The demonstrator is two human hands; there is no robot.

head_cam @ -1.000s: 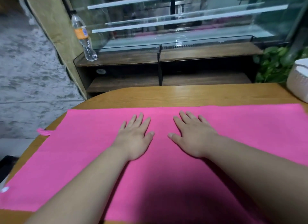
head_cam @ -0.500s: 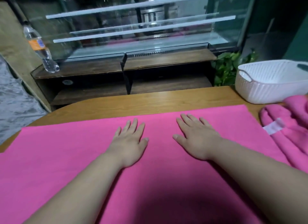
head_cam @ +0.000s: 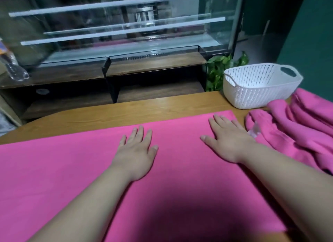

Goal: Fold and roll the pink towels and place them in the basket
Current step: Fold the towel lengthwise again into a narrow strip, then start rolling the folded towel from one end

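Observation:
A pink towel lies spread flat over the wooden table. My left hand rests palm down on it near the middle, fingers straight. My right hand lies flat on the towel close to its far right corner, fingers straight too. A white perforated basket with handles stands at the table's far right and looks empty. A heap of crumpled pink towels with a white label lies right of the flat towel, in front of the basket.
Behind the table stands a glass display case on a dark wooden shelf. A plastic bottle sits at the shelf's left end. Green leaves show beside the basket. A green wall fills the far right.
The view has swung to the right, bringing the basket and the towel heap fully into sight. My right hand has slid rightward toward the towel's far corner; the left hand stays flat.

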